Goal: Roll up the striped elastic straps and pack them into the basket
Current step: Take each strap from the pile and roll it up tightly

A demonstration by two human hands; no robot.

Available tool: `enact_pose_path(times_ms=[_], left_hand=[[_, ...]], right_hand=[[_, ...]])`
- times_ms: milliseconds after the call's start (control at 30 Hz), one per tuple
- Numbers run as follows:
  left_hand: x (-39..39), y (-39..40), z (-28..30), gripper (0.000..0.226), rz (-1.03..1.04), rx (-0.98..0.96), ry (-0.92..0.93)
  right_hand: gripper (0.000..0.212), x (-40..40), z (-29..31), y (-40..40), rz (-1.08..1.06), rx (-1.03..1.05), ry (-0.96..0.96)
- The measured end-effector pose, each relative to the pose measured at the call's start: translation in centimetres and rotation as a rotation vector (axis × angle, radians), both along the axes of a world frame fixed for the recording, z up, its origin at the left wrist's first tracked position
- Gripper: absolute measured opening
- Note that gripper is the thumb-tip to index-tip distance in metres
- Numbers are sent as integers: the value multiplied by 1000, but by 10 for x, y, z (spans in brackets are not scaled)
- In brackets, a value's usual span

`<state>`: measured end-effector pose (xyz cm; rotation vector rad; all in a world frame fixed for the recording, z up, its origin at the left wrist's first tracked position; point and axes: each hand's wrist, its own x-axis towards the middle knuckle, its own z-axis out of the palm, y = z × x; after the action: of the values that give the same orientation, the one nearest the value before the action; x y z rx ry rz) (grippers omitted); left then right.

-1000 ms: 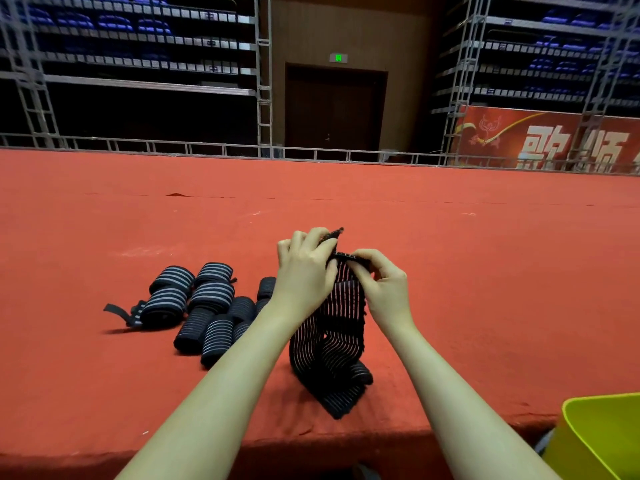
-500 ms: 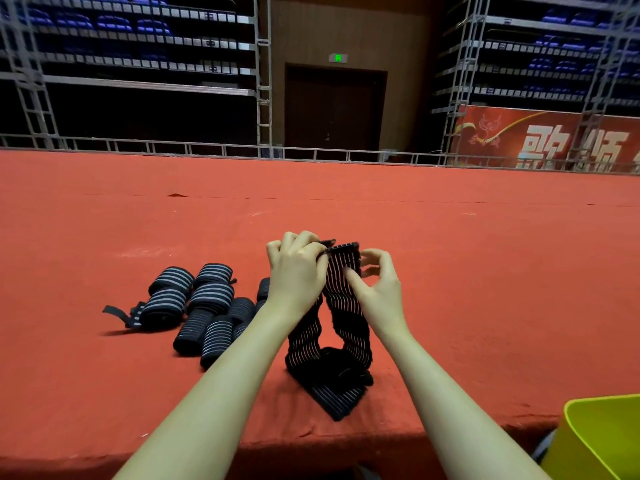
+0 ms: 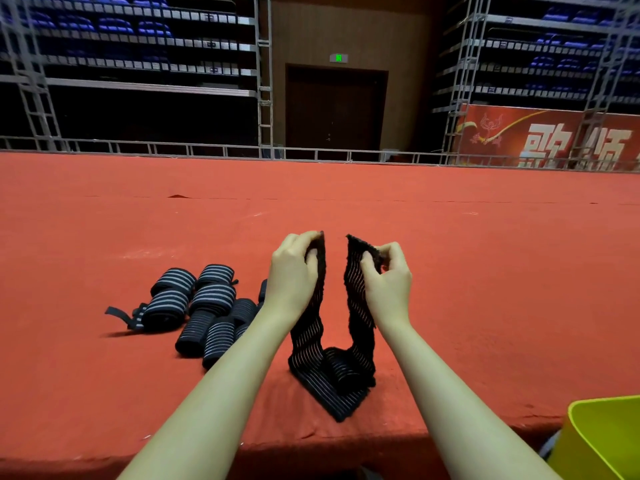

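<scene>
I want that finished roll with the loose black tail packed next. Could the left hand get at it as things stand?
Probably not at once: the left hand has its grip on one end of the unrolled black striped elastic strap. The tailed black-and-white striped roll lies uncovered on the red carpet, outermost on the left.

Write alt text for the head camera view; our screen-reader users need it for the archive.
Two bare hands hold up the two ends of a striped elastic strap, left hand and right hand apart, its middle sagging onto a red carpeted platform. A pile of rolled straps lies to the left; a yellow-green basket sits at lower right.
</scene>
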<state>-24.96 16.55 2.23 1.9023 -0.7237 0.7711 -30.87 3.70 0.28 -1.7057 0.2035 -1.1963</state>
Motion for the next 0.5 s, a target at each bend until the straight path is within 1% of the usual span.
enact_pose_path(times_ms=[100,267,400,500], left_hand=[[-9,-2,-1,33,-12,-43,23],[-14,-13,-1,15,31,-74,67],[-13,-17,-2,12,46,-75,115],[-11,-17,-3,11,47,-59,86]], right_hand=[[31,0,0,2,39,-26,11],[28,1,-1,12,118,-11,-22],[29,2,-5,14,148,-18,-34],[27,2,-6,14,187,-4,-45]])
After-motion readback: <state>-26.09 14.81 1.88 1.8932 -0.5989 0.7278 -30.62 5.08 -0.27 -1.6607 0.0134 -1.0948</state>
